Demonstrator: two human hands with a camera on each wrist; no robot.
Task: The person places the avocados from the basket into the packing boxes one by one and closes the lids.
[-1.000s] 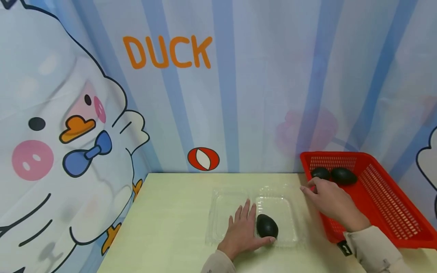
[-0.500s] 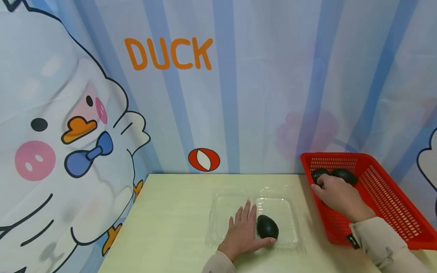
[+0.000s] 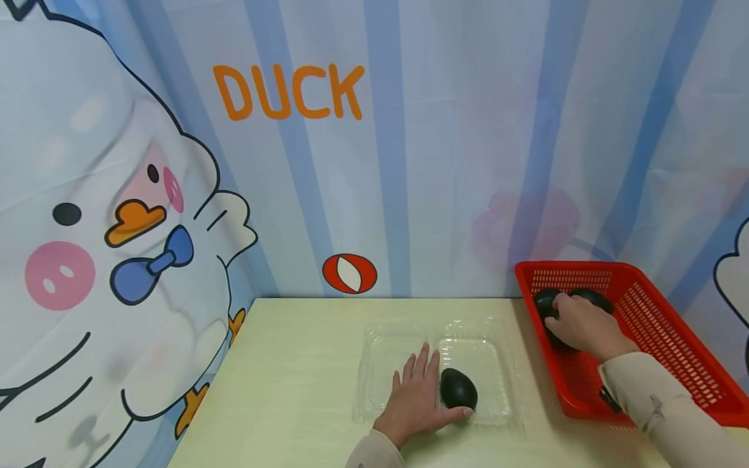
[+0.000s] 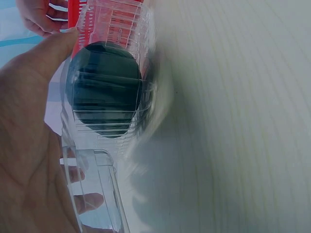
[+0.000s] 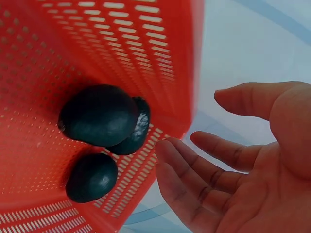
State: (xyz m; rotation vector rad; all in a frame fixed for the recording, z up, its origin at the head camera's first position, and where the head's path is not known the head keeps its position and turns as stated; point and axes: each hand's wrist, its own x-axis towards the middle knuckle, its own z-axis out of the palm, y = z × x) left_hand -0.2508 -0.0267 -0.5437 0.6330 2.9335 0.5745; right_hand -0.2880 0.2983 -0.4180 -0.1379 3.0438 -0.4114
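The left hand (image 3: pixel 411 398) lies, fingers (image 3: pixel 420 362) straight, on clear plastic (image 3: pixel 389 344); the right hand (image 3: pixel 588 327) obscures avocados (image 3: pixel 546 299), hold uncertain.

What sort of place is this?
Probably a staged indoor work corner: a cartoon backdrop lettered "DUCK" rises behind a pale table, where a clear plastic container sits beside a red basket holding dark, avocado-like fruits.

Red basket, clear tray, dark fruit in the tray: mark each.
Red basket (image 3: pixel 576 266): head view, far rim.
Clear tray (image 3: pixel 482 357): head view, bare floor of the right compartment.
Dark fruit (image 3: pixel 459 390) in the tray: head view, middle of its upper side.
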